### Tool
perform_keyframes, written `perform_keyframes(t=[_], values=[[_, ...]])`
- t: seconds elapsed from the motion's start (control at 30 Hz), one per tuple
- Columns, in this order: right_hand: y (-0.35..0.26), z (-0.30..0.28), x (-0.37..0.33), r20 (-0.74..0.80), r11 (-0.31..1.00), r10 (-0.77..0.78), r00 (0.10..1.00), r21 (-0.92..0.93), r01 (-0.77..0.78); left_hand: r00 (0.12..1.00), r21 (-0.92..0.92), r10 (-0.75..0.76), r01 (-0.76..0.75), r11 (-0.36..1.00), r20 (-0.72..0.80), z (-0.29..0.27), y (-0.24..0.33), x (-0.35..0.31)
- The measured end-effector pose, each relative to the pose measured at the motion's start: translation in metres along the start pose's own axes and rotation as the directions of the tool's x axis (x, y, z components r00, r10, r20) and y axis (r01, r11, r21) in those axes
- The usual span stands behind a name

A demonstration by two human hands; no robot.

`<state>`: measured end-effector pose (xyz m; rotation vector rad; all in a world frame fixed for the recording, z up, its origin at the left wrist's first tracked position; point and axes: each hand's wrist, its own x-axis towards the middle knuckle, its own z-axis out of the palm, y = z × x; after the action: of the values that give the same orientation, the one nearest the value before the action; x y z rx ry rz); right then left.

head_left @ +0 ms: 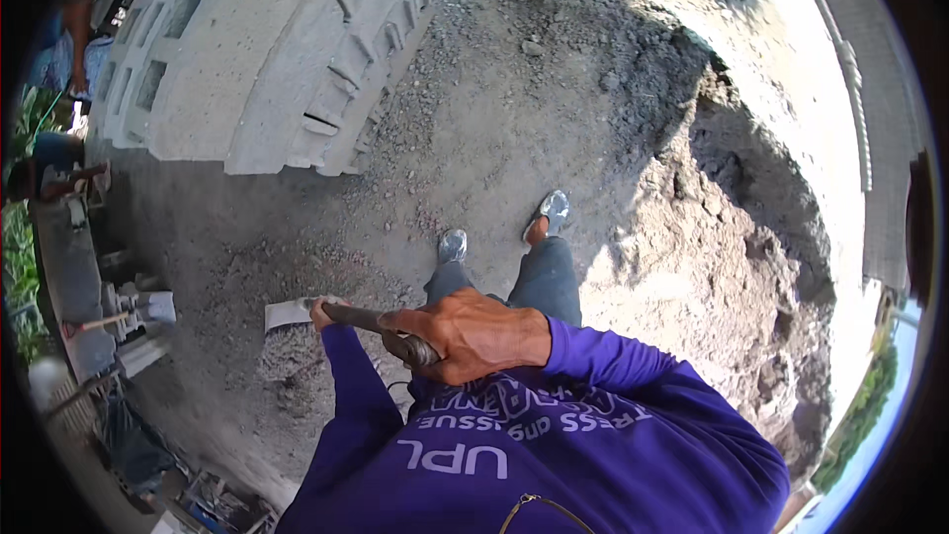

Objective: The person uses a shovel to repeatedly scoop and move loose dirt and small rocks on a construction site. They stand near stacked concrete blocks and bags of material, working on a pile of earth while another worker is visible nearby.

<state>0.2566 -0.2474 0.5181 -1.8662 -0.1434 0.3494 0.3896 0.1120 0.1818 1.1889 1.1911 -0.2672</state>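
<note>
Your right hand [474, 336] is clenched around the upper end of the dark wooden shovel handle [381, 326], long axis running to 9 o'clock, left hand [321, 313] gripping nearer the grey metal blade [287, 311] on gravelly dirt ground [494, 119].

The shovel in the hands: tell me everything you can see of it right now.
The shovel has a pale, flat metal blade and a dark, worn-looking handle lying nearly level across the body. The blade sits low over the gravelly ground. The right hand wraps the handle's near end; the left hand grips close behind the blade. The blade's far edge looks dusty.
</note>
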Motion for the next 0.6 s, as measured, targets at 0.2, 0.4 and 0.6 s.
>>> perform_keyframes(t=[0.2,0.4,0.6], values=[[0.037,-0.016,-0.084,-0.43,0.963,0.248,0.868,0.207,-0.173,0.154,0.163,0.069,-0.972,-0.167,0.986,0.072,-0.129,0.065],[-0.024,0.044,-0.23,-0.611,0.645,0.751,0.25,0.76,-0.084,0.709,0.9,-0.665,0.099,0.423,0.235,0.216,-0.269,-0.103],[-0.01,0.177,-0.278,-0.413,0.54,0.839,-0.355,0.545,0.642,0.6,0.929,-0.713,-0.179,0.323,0.363,0.231,-0.376,-0.289]])
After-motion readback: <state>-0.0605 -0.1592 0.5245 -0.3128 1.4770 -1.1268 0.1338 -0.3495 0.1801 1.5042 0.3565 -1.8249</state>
